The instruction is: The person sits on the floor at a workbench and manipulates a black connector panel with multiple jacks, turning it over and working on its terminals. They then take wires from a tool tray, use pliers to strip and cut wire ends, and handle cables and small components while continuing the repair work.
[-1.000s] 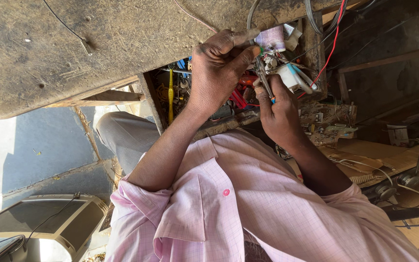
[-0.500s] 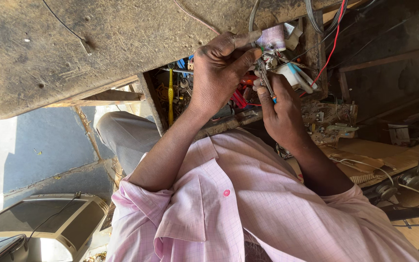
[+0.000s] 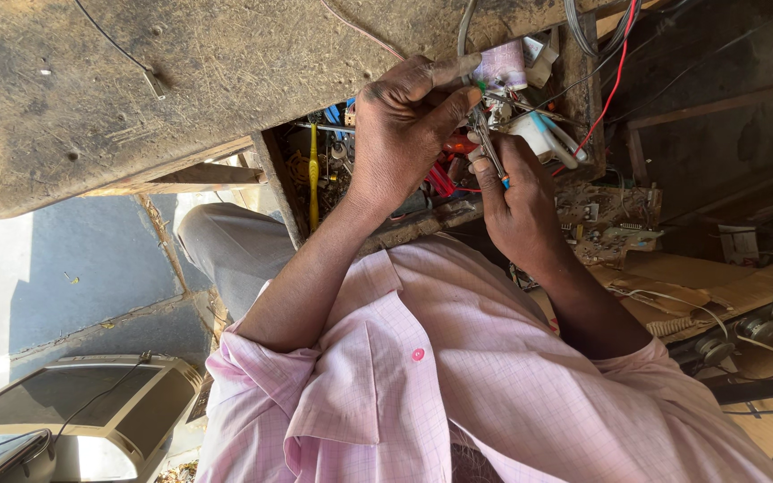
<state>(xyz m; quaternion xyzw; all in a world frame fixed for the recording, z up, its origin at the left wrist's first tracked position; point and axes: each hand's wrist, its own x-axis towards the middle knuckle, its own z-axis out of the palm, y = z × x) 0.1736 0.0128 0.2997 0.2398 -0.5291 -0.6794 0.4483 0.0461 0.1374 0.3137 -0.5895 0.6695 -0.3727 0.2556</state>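
- My left hand (image 3: 404,134) was closed in a pinch on a small part with a green tip (image 3: 479,87), holding it steady over the open drawer (image 3: 422,170).
- My right hand (image 3: 521,201) was curled shut around thin metal tweezers (image 3: 487,143), tips angled up at that part so I could work it closely.
- The scuffed tabletop (image 3: 136,89) lay to the left, and a loose circuit board (image 3: 610,219) sat to the right.

A scarred, dusty wooden bench (image 3: 136,80) is carrying little on its worn top beyond a thin dark wire (image 3: 123,54), while its open drawer (image 3: 574,98) is holding a yellow-handled screwdriver (image 3: 313,174), red-handled tools (image 3: 440,179) and tangled wires (image 3: 606,80).
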